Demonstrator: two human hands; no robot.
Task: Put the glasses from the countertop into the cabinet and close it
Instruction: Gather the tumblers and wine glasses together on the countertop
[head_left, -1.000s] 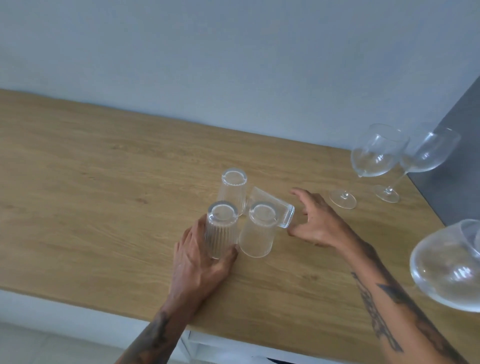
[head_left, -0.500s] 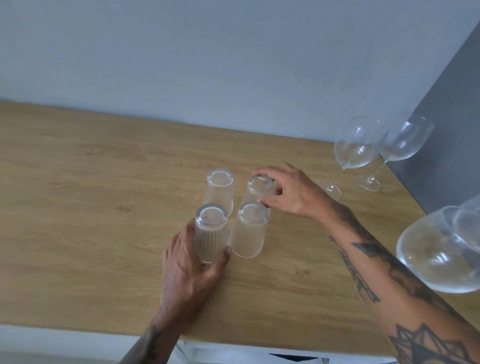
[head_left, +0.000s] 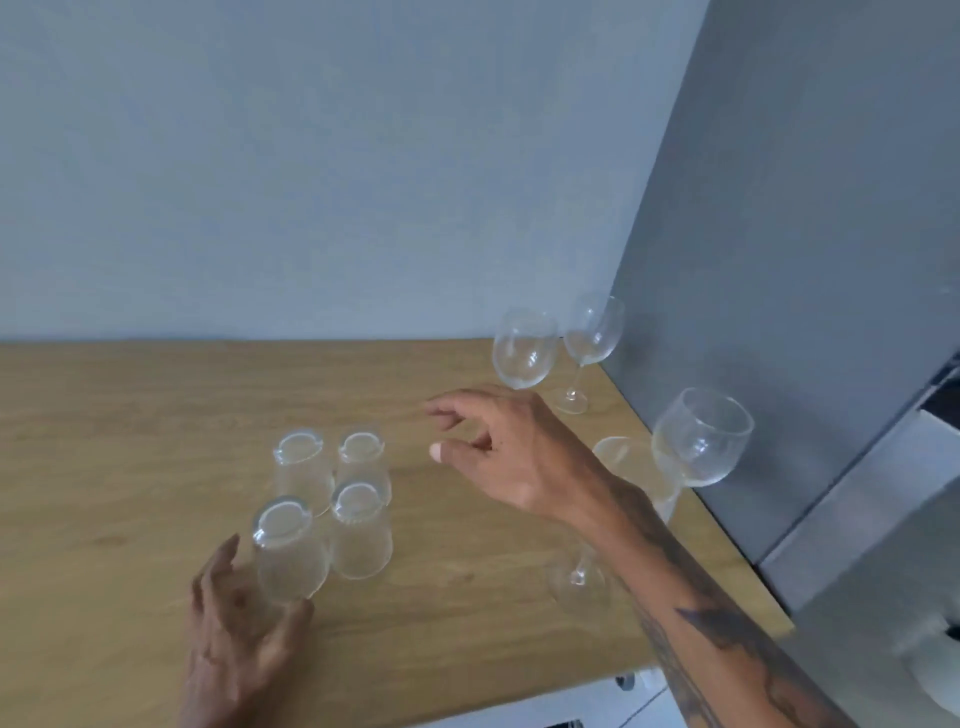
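Beside the grey panel (head_left: 769, 249), the wooden countertop (head_left: 104, 441) spans the lower view. Right hand (head_left: 514, 457) hovers over it, fingers loosely bent, holding nothing. Left hand (head_left: 244, 639) cups the nearest tumbler (head_left: 288, 556) between thumb and fingers. Four wine glasses (head_left: 524, 353) stand on the countertop near the panel; four inverted tumblers (head_left: 358, 530) cluster mid-counter, packed close in a square.

The countertop (head_left: 130, 441) is light brown wood with darker streaks of grain running left to right. Above it the wall (head_left: 311, 182) is plain pale blue-grey. At the right of the frame a tall panel (head_left: 805, 208) is flat dark grey. The 4 tumblers (head_left: 361, 540) and the wine glasses (head_left: 524, 348) are clear and colourless. Dark tattoo patterns cover the forearm (head_left: 727, 639) at lower right.
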